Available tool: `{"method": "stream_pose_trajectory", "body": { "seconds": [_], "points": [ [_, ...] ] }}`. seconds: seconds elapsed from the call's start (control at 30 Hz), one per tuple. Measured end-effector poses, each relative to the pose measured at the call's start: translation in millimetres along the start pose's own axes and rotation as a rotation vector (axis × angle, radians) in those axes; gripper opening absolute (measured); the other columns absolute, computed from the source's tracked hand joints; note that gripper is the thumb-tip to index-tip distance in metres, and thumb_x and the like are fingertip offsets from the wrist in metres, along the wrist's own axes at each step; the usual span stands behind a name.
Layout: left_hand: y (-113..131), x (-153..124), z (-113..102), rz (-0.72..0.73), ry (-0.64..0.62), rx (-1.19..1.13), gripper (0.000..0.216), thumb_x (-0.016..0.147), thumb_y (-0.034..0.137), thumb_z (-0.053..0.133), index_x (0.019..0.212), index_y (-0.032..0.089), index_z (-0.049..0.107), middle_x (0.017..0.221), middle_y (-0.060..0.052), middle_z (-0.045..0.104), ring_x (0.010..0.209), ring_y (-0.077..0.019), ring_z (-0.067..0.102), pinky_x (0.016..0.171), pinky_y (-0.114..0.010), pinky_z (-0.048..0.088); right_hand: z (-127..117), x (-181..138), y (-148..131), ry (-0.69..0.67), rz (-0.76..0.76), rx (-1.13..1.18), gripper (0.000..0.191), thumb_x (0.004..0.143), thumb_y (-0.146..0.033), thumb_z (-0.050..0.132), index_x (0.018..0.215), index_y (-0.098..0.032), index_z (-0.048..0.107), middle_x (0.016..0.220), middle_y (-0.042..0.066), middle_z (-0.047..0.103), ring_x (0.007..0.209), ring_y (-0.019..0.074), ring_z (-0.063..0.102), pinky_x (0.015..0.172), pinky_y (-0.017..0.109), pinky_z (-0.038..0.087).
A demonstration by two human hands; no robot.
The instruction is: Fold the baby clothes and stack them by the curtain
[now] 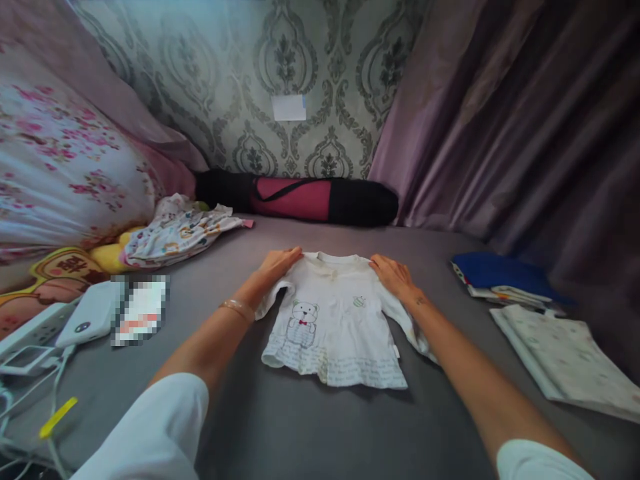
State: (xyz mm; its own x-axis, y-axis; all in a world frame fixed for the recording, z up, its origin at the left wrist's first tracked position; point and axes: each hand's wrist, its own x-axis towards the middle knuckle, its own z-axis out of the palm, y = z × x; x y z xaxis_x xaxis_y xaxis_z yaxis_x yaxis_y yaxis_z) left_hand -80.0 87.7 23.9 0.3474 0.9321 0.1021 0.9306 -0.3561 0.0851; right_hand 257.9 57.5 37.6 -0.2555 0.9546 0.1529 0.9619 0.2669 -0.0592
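A small white long-sleeved child's shirt [334, 320] with a bear drawing lies flat, front up, on the grey bed surface [310, 427]. My left hand [278, 263] rests palm down on the shirt's left shoulder. My right hand [395, 273] rests on its right shoulder, fingers flat. Both hands press on the cloth near the collar; neither lifts it. A bracelet circles my left wrist.
Folded clothes lie at right: a pale printed piece [570, 357] and a blue-topped stack [505, 277]. A crumpled printed garment [183, 230] lies at back left beside a floral pillow [65, 167]. A red-black roll bag [300, 197] lies along the wall. A power strip [35, 333] and cables sit at left.
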Motion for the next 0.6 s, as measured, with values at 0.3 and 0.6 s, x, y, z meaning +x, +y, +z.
{"method": "stream_pose_trajectory", "body": {
  "seconds": [0.3, 0.6],
  "points": [
    [-13, 33, 3, -0.051, 0.006, -0.099, 0.035, 0.096, 0.045, 0.034, 0.107, 0.023, 0.06, 0.095, -0.01, 0.067, 0.083, -0.0225, 0.062, 0.069, -0.029, 0.039, 15, 34, 5, -0.055, 0.014, -0.015, 0.03, 0.1, -0.037, 0.03, 0.11, -0.026, 0.055, 0.111, 0.009, 0.066, 0.095, 0.0238, 0.063, 0.07, 0.031, 0.037],
    [-18, 50, 17, -0.044, -0.052, -0.046, 0.034, 0.095, 0.041, 0.036, 0.104, 0.021, 0.062, 0.099, -0.012, 0.069, 0.087, -0.0229, 0.064, 0.068, -0.028, 0.041, 30, 52, 7, -0.12, 0.06, 0.005, 0.03, 0.099, -0.034, 0.033, 0.111, -0.023, 0.058, 0.115, 0.012, 0.064, 0.099, 0.0247, 0.062, 0.079, 0.034, 0.04]
  ]
}}
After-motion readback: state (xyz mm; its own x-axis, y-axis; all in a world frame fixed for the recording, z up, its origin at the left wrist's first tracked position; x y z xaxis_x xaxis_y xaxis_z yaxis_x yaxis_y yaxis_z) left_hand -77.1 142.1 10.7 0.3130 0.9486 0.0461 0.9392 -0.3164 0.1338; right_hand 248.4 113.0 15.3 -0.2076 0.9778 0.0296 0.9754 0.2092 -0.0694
